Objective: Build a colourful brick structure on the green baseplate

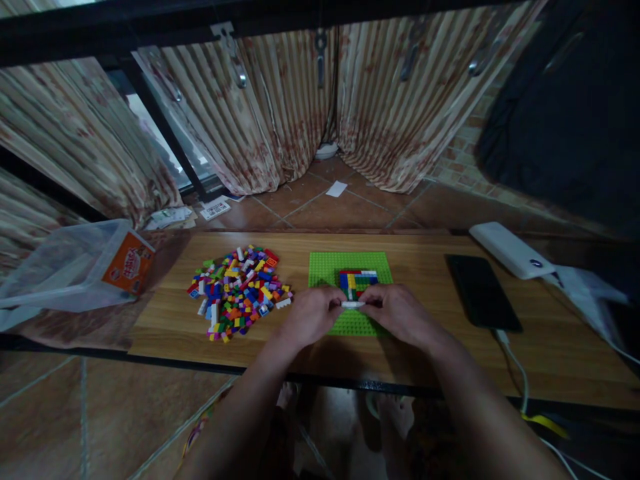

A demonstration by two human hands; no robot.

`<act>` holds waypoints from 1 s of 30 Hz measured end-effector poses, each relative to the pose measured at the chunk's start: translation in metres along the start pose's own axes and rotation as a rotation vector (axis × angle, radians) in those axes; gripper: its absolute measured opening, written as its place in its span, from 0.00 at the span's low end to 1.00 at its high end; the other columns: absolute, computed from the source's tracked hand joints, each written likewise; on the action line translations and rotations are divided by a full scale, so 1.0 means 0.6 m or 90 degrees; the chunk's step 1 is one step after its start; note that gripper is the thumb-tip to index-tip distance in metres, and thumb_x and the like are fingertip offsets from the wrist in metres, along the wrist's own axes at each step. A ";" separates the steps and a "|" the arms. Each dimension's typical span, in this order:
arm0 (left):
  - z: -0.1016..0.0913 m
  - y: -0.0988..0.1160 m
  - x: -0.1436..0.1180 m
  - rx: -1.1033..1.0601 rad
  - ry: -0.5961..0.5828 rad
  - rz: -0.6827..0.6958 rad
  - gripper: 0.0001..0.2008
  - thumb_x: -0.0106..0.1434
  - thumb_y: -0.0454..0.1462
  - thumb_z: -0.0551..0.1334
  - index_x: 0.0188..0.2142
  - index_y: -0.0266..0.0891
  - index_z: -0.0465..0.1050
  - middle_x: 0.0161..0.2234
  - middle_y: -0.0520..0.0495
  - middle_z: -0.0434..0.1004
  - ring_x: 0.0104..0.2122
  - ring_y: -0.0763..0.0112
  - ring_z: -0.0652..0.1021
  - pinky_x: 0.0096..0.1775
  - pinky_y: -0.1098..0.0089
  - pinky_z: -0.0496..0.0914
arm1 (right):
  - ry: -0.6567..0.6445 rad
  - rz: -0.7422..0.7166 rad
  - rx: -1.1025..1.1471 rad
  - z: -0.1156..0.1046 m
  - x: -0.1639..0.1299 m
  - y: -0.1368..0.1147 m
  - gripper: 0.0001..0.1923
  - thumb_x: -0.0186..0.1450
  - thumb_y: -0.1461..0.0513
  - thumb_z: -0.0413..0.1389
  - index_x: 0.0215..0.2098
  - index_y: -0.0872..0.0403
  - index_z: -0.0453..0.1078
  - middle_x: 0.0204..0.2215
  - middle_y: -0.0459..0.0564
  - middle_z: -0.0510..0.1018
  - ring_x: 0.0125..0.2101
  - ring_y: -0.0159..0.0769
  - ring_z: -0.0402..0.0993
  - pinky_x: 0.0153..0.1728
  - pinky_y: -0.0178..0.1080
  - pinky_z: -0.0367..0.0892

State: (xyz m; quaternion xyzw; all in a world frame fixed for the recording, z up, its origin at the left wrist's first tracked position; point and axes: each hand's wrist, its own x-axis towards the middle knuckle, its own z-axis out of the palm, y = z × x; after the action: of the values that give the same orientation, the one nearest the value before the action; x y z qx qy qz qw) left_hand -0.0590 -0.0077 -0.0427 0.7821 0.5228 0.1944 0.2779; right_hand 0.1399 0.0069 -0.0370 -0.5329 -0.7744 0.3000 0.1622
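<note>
while two hands [313, 313] [397, 312] pinch one white brick [353, 305] (one baseplate [327, 267] beneath).

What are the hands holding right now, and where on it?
A small white brick, pinched at its two ends: the left hand has the left end, the right hand the right end, just above the green baseplate.

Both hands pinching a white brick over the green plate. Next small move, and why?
Probably lower the white brick onto bare studs of the green baseplate beside the coloured brick cluster and press. Left hand and right hand hold it between fingertips right over the plate, just in front of the cluster.
</note>
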 end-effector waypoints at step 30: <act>0.027 0.009 -0.001 0.193 0.030 0.013 0.09 0.65 0.37 0.56 0.35 0.41 0.76 0.34 0.46 0.79 0.35 0.66 0.77 0.38 0.69 0.68 | 0.037 0.056 -0.014 0.007 0.005 0.005 0.09 0.59 0.56 0.58 0.24 0.50 0.75 0.21 0.44 0.76 0.25 0.35 0.70 0.27 0.36 0.57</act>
State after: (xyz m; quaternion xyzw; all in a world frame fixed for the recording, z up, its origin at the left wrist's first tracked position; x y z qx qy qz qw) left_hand -0.0459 -0.0138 -0.0518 0.8154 0.5447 0.1347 0.1423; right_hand 0.1386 0.0090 -0.0422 -0.5764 -0.7485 0.2829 0.1656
